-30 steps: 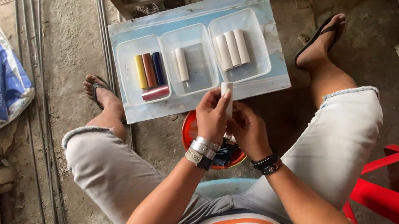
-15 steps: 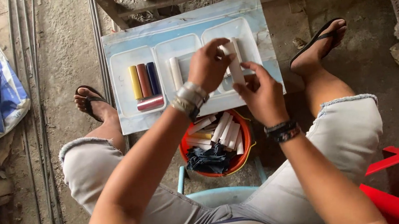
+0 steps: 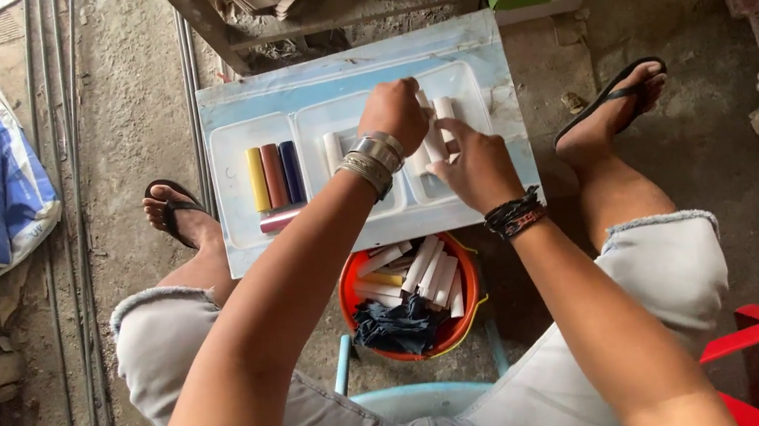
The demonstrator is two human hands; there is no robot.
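White tubes [image 3: 436, 137] under left hand [image 3: 398, 113], beside right hand [image 3: 476, 169].

- White sticks [image 3: 436, 137]: short cylinders lying side by side in the tray's right compartment, partly hidden under both hands.
- Tray [image 3: 353, 85]: pale blue, three shallow compartments, lying flat on the floor between the feet.

- We see soft, even daylight, no harsh glare.
- Faint shadows under our arms and legs.
- Pic sharp overall; slight wide-angle bend at edges, forearms stretched near bottom.
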